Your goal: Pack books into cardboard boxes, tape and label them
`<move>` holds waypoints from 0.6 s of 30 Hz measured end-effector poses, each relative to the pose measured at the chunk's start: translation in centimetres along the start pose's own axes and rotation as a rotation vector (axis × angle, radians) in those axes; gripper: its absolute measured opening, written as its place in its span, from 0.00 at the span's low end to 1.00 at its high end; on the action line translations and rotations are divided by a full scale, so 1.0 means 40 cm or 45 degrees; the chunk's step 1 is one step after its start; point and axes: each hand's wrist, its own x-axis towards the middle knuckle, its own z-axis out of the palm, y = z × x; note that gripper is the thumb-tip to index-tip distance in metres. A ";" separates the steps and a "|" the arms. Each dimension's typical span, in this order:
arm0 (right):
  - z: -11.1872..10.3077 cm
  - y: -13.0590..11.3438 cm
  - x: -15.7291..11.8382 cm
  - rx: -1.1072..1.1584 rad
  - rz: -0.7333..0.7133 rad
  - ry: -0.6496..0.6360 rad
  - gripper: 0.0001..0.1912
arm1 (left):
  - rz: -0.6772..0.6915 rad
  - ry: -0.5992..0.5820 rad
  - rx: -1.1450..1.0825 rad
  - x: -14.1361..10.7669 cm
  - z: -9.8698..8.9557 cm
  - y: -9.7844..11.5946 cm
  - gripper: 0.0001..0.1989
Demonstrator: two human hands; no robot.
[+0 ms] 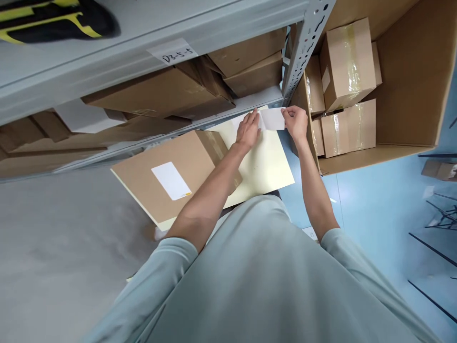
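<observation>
A cream-coloured board or tabletop [266,164] lies in front of me, its exact kind unclear. My left hand [249,129] rests on it with fingers laid out flat, pressing on white paper near its far edge. Pinched between the thumb and fingers of my right hand [296,121] is the right end of a white paper slip [273,119]. The slip runs from there back toward my left fingers, slightly lifted. Beside my left forearm sits a taped cardboard box [174,164] with a white label [171,181] on top; the forearm hides part of its right side.
Ahead stands a grey metal shelf [228,24] tagged with handwriting [172,51], with cardboard boxes [160,90] on its lower level. At right, a large open carton [414,90] holds several taped boxes [353,66]. Dark thin rods [433,250] lie over the blue floor [371,214].
</observation>
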 end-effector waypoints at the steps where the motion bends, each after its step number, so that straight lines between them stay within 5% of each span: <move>1: -0.005 0.010 0.007 -0.025 0.025 0.015 0.25 | -0.003 -0.018 0.043 0.003 0.002 0.005 0.38; 8: 0.015 0.033 -0.005 -0.067 0.133 0.058 0.21 | -0.051 -0.106 0.331 -0.019 0.000 0.046 0.37; 18: 0.020 -0.030 0.047 -0.146 0.124 -0.012 0.15 | -0.038 -0.195 0.451 -0.014 -0.008 0.051 0.38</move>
